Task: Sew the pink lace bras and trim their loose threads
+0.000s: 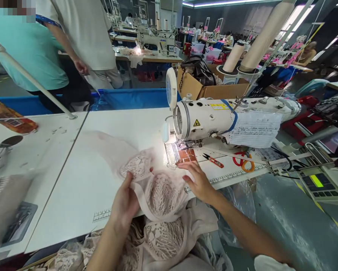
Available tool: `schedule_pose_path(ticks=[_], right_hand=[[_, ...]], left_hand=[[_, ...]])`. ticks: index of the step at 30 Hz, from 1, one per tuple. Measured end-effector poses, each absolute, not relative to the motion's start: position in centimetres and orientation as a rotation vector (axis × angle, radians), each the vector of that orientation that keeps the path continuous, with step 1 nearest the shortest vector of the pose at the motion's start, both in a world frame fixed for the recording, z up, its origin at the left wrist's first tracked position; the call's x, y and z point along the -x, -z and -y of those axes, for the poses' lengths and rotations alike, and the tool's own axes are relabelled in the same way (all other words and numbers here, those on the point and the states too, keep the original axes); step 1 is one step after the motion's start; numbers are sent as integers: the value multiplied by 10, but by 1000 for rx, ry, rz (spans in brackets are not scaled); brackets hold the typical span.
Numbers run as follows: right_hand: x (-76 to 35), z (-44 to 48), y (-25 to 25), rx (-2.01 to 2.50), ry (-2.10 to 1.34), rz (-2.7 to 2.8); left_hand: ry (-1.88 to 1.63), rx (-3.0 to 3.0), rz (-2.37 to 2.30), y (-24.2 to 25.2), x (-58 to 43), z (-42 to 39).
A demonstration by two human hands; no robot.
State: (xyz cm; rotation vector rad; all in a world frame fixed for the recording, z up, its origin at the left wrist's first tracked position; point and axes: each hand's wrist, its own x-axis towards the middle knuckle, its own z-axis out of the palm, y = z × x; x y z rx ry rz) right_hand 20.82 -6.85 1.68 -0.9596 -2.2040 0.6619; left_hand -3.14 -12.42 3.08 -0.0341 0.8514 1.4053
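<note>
A pale pink lace garment piece lies over the near edge of the white sewing table and hangs down toward my lap. My left hand is closed on the garment's left edge, thumb on top. My right hand lies on the table at the garment's right side, fingers stretched out flat, just in front of the needle plate. The white sewing machine stands right behind it, its lamp lighting the cloth.
Red thread snips and orange-handled scissors lie on the machine bed. A paper sheet hangs on the machine. Large thread cones rise behind. Two people stand at the far left. A control panel sits right.
</note>
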Motion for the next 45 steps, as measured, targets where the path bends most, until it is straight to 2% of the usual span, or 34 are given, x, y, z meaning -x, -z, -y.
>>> schedule_pose_path(ticks=[7, 13, 19, 22, 26, 31, 33, 34, 36, 39, 42, 45], right_hand=[[-152, 69, -23, 628, -1074, 2200], [-171, 75, -29, 801, -1519, 2184], [-184, 85, -39, 801, -1489, 2142], [-186, 89, -42, 848, -1524, 2061], [-196, 91, -44, 998, -1567, 2068], [-211, 87, -41, 1175, -1638, 2321], [-213, 88, -42, 1200, -1666, 2369], [-213, 89, -43, 1192, -1681, 2379], [-213, 92, -49, 1154, -1685, 2394], [-216, 99, -59, 1102, -1617, 2417], [-223, 105, -66, 1081, -1610, 2409], [-232, 106, -68, 1056, -1676, 2375]], left_hand=[[-1338, 90, -485, -19, 16, 140], [-1377, -6, -258, -16, 27, 141], [-1372, -115, -76, -12, 18, 146], [-1453, -38, -389, -20, 16, 151], [-1708, -79, -1317, -34, 43, 163], [-1943, -568, -2290, -36, 79, 190], [-1840, -958, -2392, -35, 72, 193], [-1712, -1195, -2293, -35, 64, 190], [-1353, -1645, -1797, -36, 42, 175], [-801, -1917, -1074, -36, 12, 142], [-608, -1989, -751, -37, -1, 110], [-525, -1968, -617, -42, -1, 94]])
